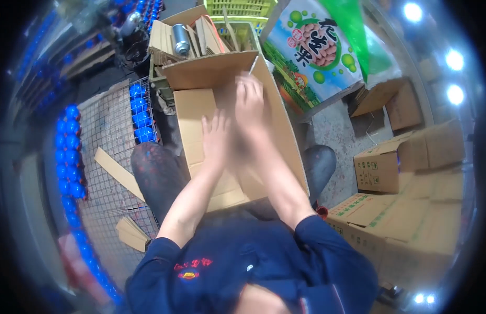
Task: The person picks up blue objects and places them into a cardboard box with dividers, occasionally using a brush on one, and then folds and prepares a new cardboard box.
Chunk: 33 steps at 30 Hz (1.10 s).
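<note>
An open brown cardboard box (286, 138) stands between my knees, its inside facing up toward me. Inside it, my left hand (216, 138) lies with its fingers spread, at a pale cardboard panel (197, 112) on the box's left side. My right hand (250, 104) is farther in, close to the back wall, its fingers stretched out and smeared by motion. A short thin white streak shows just beyond its fingertips; I cannot tell whether it is an object or a gap at the box's corner. Neither hand visibly grips the box, and shadow hides part of its bottom.
Left is a wire mesh rack (109, 172) with cardboard strips (119, 172) and rows of shiny blue pieces (70, 152). Behind the box, a spray can (181, 40) lies on cardboard pieces by a green crate (243, 8). A printed bag (316, 52) and several cartons (379, 222) stand right.
</note>
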### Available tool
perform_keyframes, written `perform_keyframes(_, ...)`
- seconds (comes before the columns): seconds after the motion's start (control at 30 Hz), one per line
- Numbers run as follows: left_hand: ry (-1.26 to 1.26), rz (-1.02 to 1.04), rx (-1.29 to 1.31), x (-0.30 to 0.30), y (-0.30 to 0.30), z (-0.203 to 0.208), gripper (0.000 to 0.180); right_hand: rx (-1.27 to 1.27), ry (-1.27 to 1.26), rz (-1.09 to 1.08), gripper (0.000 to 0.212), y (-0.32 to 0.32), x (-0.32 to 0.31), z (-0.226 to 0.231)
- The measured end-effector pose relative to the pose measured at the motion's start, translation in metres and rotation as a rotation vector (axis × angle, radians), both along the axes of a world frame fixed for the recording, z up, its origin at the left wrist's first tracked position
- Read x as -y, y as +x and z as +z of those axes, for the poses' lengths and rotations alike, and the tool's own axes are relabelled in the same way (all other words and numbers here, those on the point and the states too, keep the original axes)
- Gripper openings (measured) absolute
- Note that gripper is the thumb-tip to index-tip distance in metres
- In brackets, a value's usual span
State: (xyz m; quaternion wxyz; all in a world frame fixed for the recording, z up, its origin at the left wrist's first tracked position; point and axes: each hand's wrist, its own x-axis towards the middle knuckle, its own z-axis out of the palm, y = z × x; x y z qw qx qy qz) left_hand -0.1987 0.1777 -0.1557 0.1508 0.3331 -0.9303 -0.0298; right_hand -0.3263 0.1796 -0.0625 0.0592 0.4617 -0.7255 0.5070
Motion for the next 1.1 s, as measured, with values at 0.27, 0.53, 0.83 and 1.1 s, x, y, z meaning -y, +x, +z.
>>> perform_keyframes(0.27, -0.165, 0.020, -0.310, -0.008, -0.002, 0.028, 0.084, -0.355, 0.137, -0.012, 0.014, -0.028, 0.002, -0.015)
perform_keyframes(0.53, 0.013, -0.016, 0.008, -0.001, 0.009, 0.027, 0.068, -0.144, 0.084, 0.454, 0.017, 0.031, -0.161, 0.101)
perform_keyframes(0.83, -0.103, -0.033, -0.034, -0.010, 0.004, 0.019, 0.066, 0.074, 0.171, 0.594, 0.059, 0.046, -0.141, 0.011)
perform_keyframes(1.1, 0.279, -0.422, 0.226, -0.083, -0.012, 0.017, 0.034, -0.287, 0.081, 0.808, 0.032, -0.004, -0.141, 0.018)
